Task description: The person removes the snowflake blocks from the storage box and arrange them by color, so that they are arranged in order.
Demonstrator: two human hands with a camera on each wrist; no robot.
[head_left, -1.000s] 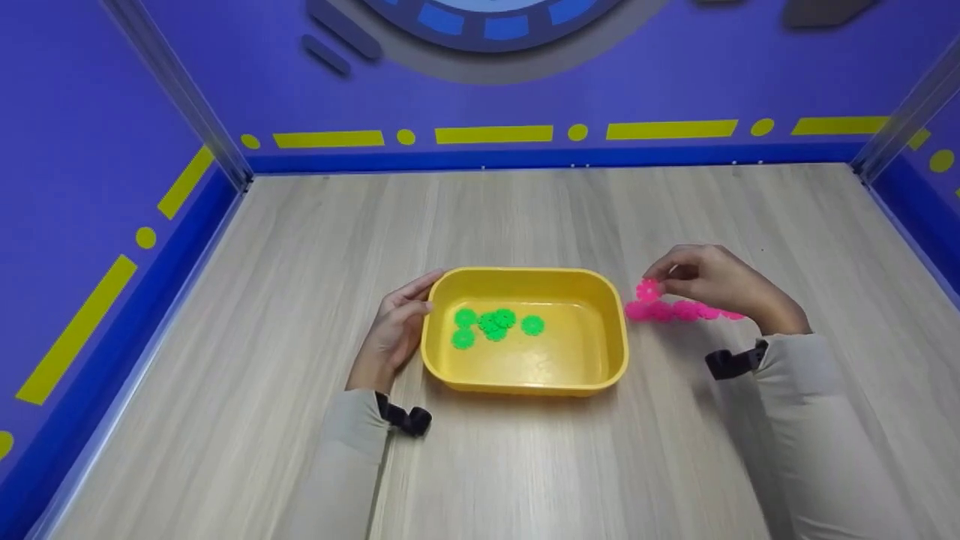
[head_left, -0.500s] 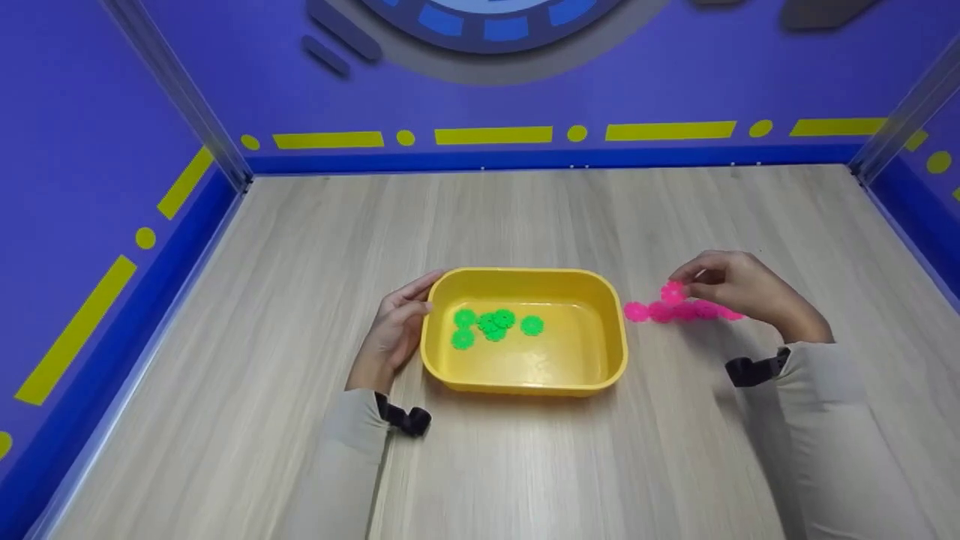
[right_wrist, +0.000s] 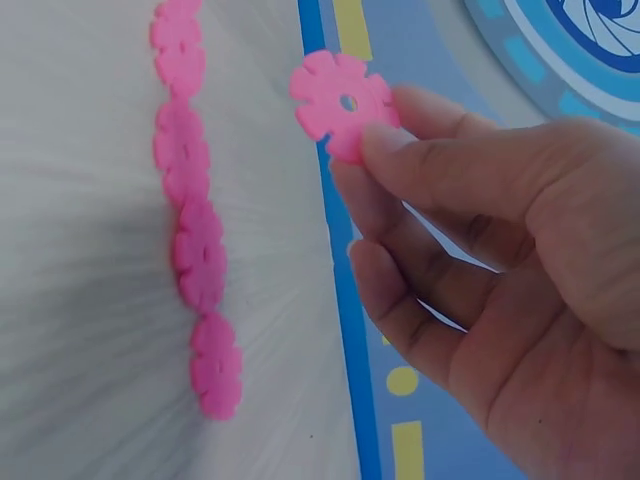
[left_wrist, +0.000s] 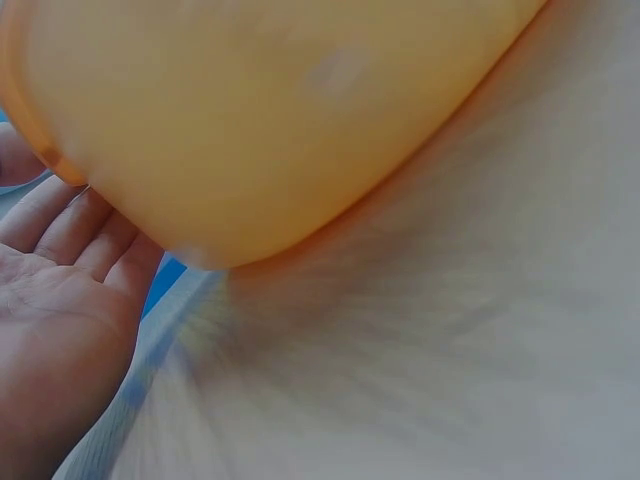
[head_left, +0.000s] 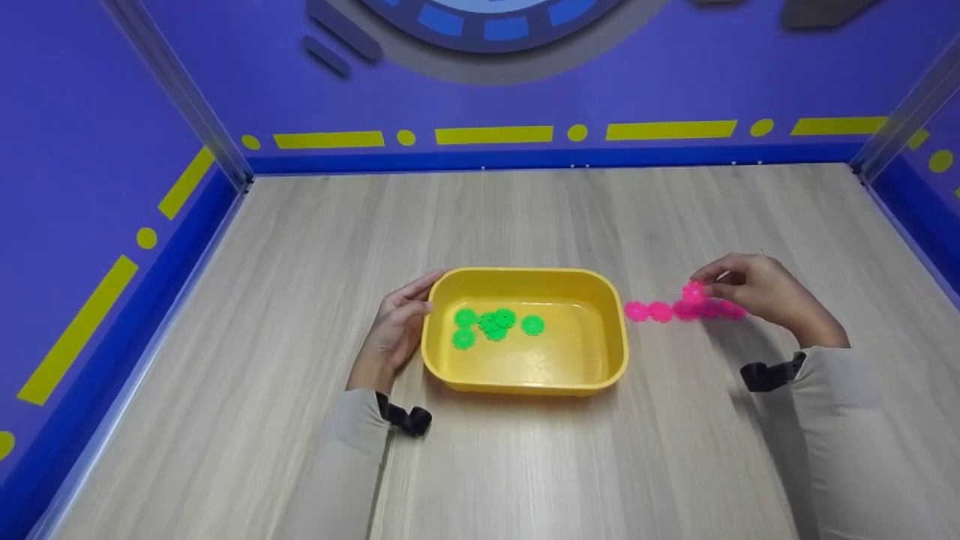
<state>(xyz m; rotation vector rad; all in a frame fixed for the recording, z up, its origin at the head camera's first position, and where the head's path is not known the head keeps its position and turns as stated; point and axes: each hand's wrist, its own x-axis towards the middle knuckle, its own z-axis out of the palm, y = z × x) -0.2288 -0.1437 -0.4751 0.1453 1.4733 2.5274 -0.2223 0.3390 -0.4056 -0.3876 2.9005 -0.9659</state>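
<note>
Pink disc (head_left: 694,291), pinched at its edge in the right hand's grip (head_left: 765,289), hangs near a row of matching discs (head_left: 681,312) on the desk (head_left: 525,465), which a slackened pinch could let it strike and disturb, as the left hand (head_left: 388,330) rests uncurled against a yellow tub (head_left: 574,352).

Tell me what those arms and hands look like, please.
They're a person's: the left hand and right hand wear no gloves. The left sleeve and right sleeve are long, plain and pale beige-grey. At the cuffs, the left wrist device and right wrist device are small and black, with rounded ends. I see no cables.
</note>
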